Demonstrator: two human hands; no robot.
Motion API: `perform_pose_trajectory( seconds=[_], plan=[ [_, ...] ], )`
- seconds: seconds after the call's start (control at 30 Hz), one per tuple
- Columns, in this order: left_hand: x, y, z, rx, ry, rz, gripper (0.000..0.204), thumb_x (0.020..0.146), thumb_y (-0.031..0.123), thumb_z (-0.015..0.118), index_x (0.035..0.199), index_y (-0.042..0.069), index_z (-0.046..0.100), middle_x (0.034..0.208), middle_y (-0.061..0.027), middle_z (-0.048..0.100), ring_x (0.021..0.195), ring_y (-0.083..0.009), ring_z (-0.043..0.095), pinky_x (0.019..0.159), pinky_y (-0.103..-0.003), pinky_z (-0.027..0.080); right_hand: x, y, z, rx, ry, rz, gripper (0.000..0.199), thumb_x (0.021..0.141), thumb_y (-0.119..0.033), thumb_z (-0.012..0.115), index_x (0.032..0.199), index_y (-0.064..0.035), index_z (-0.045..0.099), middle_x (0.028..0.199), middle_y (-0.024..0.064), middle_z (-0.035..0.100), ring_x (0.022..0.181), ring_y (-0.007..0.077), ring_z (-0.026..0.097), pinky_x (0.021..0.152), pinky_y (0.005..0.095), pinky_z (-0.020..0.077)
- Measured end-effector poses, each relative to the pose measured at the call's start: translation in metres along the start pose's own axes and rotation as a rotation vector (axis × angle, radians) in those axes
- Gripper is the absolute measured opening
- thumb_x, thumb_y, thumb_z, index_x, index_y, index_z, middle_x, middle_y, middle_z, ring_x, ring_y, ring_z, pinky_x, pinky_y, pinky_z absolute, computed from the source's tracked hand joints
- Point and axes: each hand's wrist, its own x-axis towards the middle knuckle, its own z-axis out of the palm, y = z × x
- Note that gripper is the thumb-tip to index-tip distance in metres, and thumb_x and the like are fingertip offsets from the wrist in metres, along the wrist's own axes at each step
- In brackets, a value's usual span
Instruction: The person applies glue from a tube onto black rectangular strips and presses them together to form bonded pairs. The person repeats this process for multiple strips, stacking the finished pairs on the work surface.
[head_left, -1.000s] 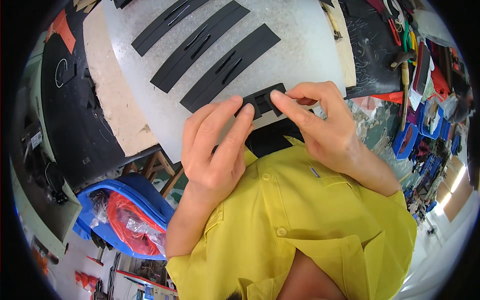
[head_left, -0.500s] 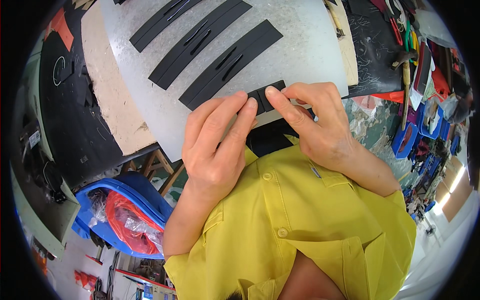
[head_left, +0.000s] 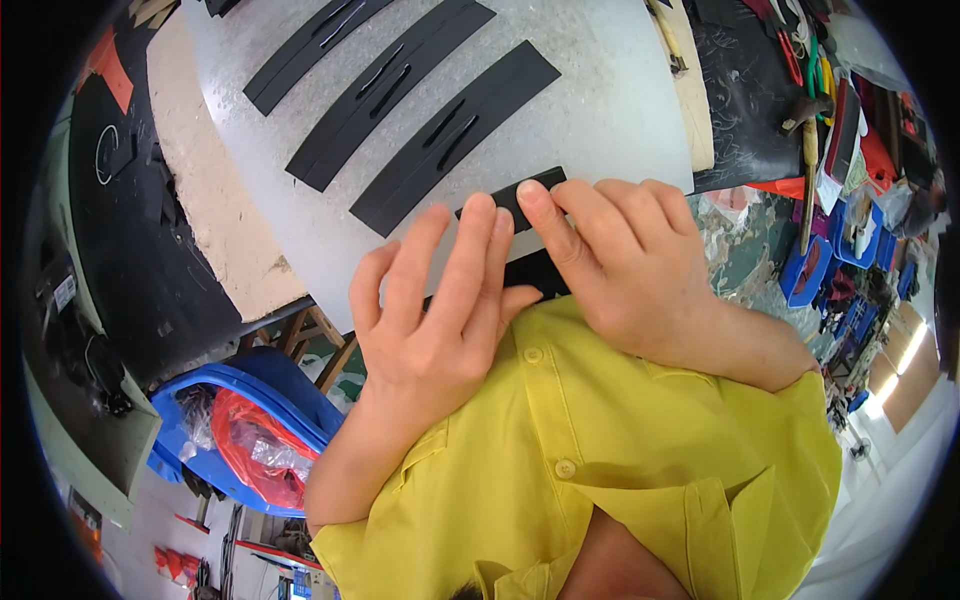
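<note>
Short black piece (head_left: pixel 513 205) sits at the near edge of the pale surface (head_left: pixel 600 110), partly covered by my fingertips. Blue bin (head_left: pixel 295 385) stands low on my left. Three long black strips (head_left: pixel 430 55) lie slanted, apart, beyond my hands. Left hand (head_left: pixel 425 325): fingers straight, somewhat spread, tips at the piece, not clenched. Right hand (head_left: pixel 640 270): one digit extended onto the piece, others bent; whether they grip it, I cannot tell. Smallest: slit-like marks (head_left: pixel 457 143) on the nearest strip.
</note>
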Motion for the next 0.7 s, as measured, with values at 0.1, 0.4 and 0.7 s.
perform_pose_trajectory(
  seconds=[0.1,0.4,0.7],
  plan=[
    [0.002,0.004,-0.004,0.098,-0.047,0.025,0.043,0.104,0.042,0.051,0.110,0.008,0.077,0.125,-0.0011,0.068,0.114,-0.0192,0.063,0.093,-0.039,0.039,0.002,-0.004,-0.005,-0.056,-0.094,-0.024,0.046,0.082,-0.017,0.062,0.123,0.0027,0.067,0.113,0.0066,0.061,0.093,0.0210,0.056,0.079,0.0372,0.0428],
    [0.011,-0.035,-0.016,-0.164,0.208,-0.233,0.022,0.086,0.026,0.077,0.103,0.011,0.076,0.105,-0.0059,0.067,0.087,-0.0205,0.060,0.084,-0.036,0.039,0.062,0.057,-0.022,0.256,0.080,-0.026,0.045,0.080,0.002,0.070,0.124,-0.0073,0.070,0.111,0.0096,0.065,0.090,0.0297,0.062,0.081,0.0390,0.0479],
    [0.011,-0.037,-0.007,-0.203,0.207,-0.374,0.025,0.079,0.007,0.081,0.103,0.008,0.073,0.092,-0.0041,0.063,0.076,-0.0224,0.053,0.075,-0.036,0.041,0.065,0.063,0.001,0.388,0.094,0.084,0.027,0.078,0.002,0.075,0.104,-0.0062,0.071,0.096,0.0093,0.064,0.094,0.0293,0.060,0.080,0.0405,0.0494]
  ],
)
